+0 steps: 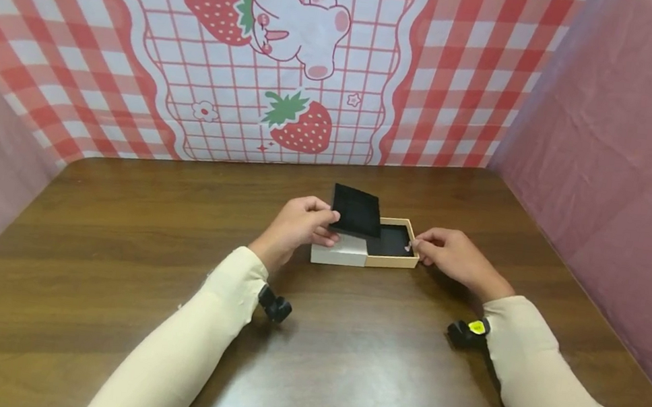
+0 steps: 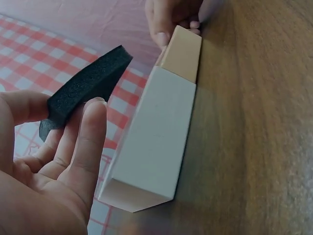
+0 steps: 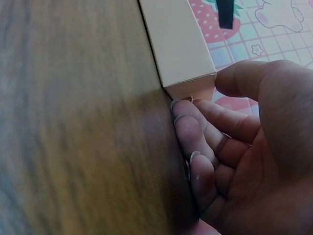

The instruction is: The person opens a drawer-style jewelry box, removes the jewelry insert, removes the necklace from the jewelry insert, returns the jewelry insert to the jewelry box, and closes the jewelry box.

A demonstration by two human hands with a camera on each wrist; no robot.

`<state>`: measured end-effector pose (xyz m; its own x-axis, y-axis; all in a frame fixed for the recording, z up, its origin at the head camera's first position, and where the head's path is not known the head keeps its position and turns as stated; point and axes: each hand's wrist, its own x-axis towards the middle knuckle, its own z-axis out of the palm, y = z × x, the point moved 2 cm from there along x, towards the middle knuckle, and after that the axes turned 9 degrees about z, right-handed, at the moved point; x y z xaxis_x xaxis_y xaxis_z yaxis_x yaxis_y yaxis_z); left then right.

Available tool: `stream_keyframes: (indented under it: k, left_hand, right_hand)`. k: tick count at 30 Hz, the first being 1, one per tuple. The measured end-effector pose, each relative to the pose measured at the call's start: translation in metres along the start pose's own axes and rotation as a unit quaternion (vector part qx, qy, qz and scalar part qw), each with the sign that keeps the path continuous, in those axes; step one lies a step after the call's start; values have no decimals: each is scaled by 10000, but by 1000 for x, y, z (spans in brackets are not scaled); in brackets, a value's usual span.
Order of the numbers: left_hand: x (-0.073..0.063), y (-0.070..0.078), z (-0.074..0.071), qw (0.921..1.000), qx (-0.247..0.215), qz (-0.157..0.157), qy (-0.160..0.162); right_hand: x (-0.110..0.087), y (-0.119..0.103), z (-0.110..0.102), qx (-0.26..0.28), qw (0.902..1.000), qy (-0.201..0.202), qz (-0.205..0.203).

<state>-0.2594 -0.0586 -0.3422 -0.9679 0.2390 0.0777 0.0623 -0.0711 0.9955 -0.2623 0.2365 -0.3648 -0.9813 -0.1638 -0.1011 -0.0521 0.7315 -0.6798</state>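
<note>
My left hand (image 1: 297,227) pinches a black foam pad (image 1: 357,211) between thumb and fingers, tilted above the box. Below it lies a sliding box with a white sleeve (image 1: 340,251) and a cream drawer (image 1: 391,262) pulled partway out to the right. Black lining (image 1: 390,240) covers the drawer's inside, and a small pinkish piece (image 1: 409,247) shows at its right end. There my right hand (image 1: 448,254) grips the drawer's end wall, thumb at the rim and fingers curled at the outer face. The left wrist view shows the pad's thick foam edge (image 2: 88,81).
The box rests on a brown wooden table (image 1: 345,342). Behind stands a red-and-white checked cloth (image 1: 463,78) with strawberry prints, and a pink cloth (image 1: 630,166) hangs on the right. Black wrist cameras (image 1: 275,304) sit on both sleeves.
</note>
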Motion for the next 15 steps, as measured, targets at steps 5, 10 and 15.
stream_keyframes:
  k: [5, 10, 15]
  left_hand:
    - [1, -1, 1, 9998, -12, -154, -90]
    - [4, 1, 3, 9997, -52, -182, -151]
    - [8, 3, 2, 9997, -64, -204, -109]
  right_hand:
    - [0, -2, 0, 56, 10000, -20, -31]
    - [-2, -4, -2, 87, 10000, -34, -8]
    - [-3, -4, -3, 121, 9999, -43, -19]
